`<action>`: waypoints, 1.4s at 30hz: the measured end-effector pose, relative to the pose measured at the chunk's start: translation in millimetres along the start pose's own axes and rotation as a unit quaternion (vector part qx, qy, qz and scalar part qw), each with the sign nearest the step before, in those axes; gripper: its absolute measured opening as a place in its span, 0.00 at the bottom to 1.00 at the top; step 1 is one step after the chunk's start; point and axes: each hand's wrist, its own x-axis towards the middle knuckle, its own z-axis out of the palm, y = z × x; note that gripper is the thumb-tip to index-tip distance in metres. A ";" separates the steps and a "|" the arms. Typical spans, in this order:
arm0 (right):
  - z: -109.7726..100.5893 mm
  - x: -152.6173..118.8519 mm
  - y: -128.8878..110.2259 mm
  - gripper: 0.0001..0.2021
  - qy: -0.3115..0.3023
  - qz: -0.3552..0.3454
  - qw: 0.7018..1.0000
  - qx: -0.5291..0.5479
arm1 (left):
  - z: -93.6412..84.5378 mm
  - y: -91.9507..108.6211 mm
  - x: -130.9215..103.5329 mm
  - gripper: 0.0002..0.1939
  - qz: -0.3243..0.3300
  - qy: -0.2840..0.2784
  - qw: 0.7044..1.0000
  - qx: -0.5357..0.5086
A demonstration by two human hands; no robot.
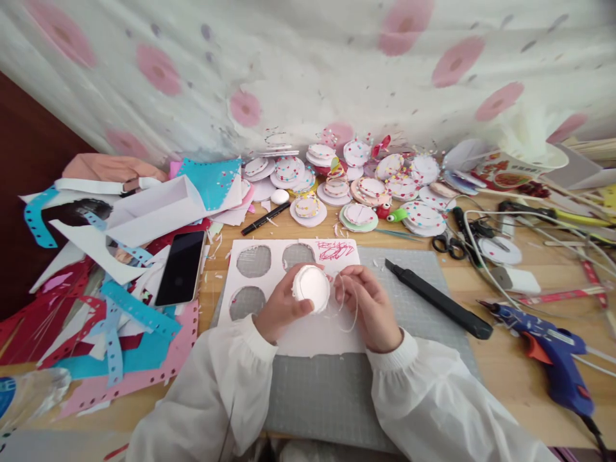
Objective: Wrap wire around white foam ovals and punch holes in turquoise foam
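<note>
My left hand [283, 308] grips a small round white piece [312, 290] by its edge, with the thumb lying on its lower right. Just to the right, my right hand [368, 301] pinches a thin pale strand [355, 314] that curls in a loop beside the round piece. Under both hands lies a white sheet [308, 340] with round holes cut in it and red scribbles at its upper right corner. That sheet rests on a grey cutting mat [327, 398].
Behind stand several decorated paper discs [308, 206]. A black cutter [437, 298], scissors [448, 246] and a blue glue gun [553, 353] lie right. To the left are a phone [180, 268], paper scraps [139, 308] and a white box [154, 208]. A black marker [265, 218] lies behind the sheet.
</note>
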 end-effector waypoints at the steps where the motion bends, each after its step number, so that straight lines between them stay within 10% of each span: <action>1: -1.0 -1.4 -1.0 0.07 0.037 -0.059 0.997 -0.032 | 0.5 -0.5 0.5 0.36 -0.007 0.016 1.000 -0.007; 6: -4.0 -12.1 -10.6 0.07 0.065 -0.350 0.894 -0.272 | 5.4 2.5 3.1 0.22 -0.015 0.085 0.996 0.015; 11: -0.2 -15.4 -13.4 0.16 -0.066 -0.407 0.800 -0.436 | 10.8 10.8 3.3 0.26 -0.010 0.075 0.995 0.058; 42: -6.7 -13.8 -12.7 0.18 -0.032 -0.420 0.779 -0.465 | 7.9 4.9 4.2 0.33 0.003 0.069 0.997 -0.016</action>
